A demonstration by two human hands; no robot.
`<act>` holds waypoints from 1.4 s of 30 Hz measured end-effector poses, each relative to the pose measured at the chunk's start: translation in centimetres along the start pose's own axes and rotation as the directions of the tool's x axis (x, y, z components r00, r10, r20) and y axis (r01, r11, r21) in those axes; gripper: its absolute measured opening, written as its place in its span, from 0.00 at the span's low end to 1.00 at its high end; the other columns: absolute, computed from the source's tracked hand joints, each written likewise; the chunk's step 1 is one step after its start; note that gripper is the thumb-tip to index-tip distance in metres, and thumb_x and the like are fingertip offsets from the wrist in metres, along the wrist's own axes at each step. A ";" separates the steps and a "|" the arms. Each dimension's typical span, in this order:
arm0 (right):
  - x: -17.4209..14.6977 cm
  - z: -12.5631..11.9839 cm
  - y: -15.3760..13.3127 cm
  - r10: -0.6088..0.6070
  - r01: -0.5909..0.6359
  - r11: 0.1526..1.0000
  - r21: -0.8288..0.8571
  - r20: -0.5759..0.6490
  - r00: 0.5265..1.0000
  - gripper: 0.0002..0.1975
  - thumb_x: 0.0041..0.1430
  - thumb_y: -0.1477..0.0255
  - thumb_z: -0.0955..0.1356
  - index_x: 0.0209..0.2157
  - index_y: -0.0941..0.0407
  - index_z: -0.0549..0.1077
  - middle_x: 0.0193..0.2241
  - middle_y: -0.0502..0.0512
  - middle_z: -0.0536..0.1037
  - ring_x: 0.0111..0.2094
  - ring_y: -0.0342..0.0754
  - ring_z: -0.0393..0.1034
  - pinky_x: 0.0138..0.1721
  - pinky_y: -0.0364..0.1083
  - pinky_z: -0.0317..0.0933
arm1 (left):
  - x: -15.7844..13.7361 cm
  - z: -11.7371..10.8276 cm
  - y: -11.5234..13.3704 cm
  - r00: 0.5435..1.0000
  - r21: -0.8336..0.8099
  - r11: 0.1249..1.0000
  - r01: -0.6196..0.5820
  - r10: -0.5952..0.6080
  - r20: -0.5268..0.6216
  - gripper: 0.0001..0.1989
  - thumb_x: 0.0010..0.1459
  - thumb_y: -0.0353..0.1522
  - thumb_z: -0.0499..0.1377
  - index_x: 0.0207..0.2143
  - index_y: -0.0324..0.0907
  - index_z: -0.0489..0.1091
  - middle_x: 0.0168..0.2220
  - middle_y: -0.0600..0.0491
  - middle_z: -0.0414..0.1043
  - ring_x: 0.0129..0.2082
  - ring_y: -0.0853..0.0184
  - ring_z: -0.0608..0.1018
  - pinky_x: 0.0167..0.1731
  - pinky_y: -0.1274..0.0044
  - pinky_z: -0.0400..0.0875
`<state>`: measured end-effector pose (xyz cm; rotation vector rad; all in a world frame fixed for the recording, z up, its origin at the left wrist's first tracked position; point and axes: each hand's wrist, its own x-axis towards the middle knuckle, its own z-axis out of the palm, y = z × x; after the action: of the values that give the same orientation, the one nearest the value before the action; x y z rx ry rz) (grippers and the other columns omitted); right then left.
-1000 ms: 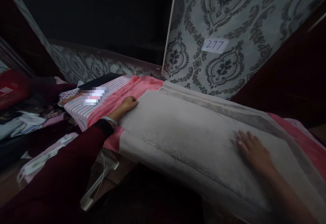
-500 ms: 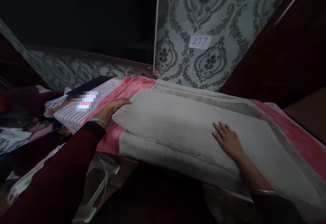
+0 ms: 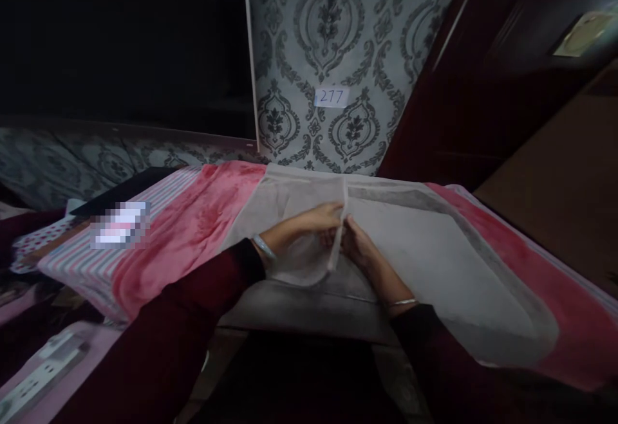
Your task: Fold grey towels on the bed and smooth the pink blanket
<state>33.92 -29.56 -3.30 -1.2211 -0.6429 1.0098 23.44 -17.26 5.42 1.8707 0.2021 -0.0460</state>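
Note:
A light grey cloth lies folded in layers on a pink plush blanket. Its left part is turned over toward the right, and the turned edge stands slightly raised near the middle. My left hand pinches that edge from the left, with its fingers bent around it. Close against it on the right, my right hand grips the same edge, thumb up; its other fingers are partly hidden by the cloth. Both hands nearly touch.
Striped fabric shows at the left beneath the blanket, near a blurred-out patch. A white power strip lies at lower left. Behind are a large dark screen, patterned wallpaper with a paper label, and dark red wood at right.
My left hand has carried the cloth's left end rightward to the middle, folding it over. My right hand has left its flat position and joined the left at the edge. The view has shifted right.

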 end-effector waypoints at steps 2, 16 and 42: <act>0.4 -0.1 1.0 -0.004 0.004 1.000 0.028 0.002 1.000 0.24 0.55 0.46 0.67 0.28 0.53 0.70 0.24 0.57 0.79 0.32 0.55 0.78 0.35 0.51 0.72 | 0.9 0.9 -1.2 0.994 -0.008 1.000 0.019 -0.018 0.107 0.38 0.56 0.32 0.61 0.68 0.38 0.57 0.24 0.56 0.74 0.20 0.67 0.77 0.22 0.78 0.70; 1.6 -2.2 -0.4 -0.108 0.113 0.994 0.000 -0.267 0.957 0.21 0.44 0.70 0.70 0.44 0.52 0.73 0.28 0.47 0.80 0.28 0.51 0.74 0.32 0.47 0.69 | -1.9 -8.7 -12.7 0.791 0.268 0.955 -0.124 0.259 -0.554 0.25 0.59 0.42 0.56 0.55 0.41 0.74 0.58 0.46 0.74 0.57 0.58 0.74 0.61 0.64 0.66; -1.0 -8.6 -1.0 -0.019 0.010 1.000 -0.025 -0.407 0.913 0.24 0.44 0.76 0.69 0.47 0.54 0.74 0.29 0.50 0.82 0.28 0.51 0.76 0.33 0.49 0.73 | -0.5 -6.0 -12.6 0.804 0.523 0.852 0.021 0.296 -0.515 0.30 0.54 0.42 0.60 0.58 0.40 0.72 0.41 0.50 0.75 0.35 0.63 0.76 0.40 0.73 0.72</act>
<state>41.09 -34.36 -4.49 -1.3927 -0.3337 0.7031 20.44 -7.90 -4.58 2.3850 0.5099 0.6560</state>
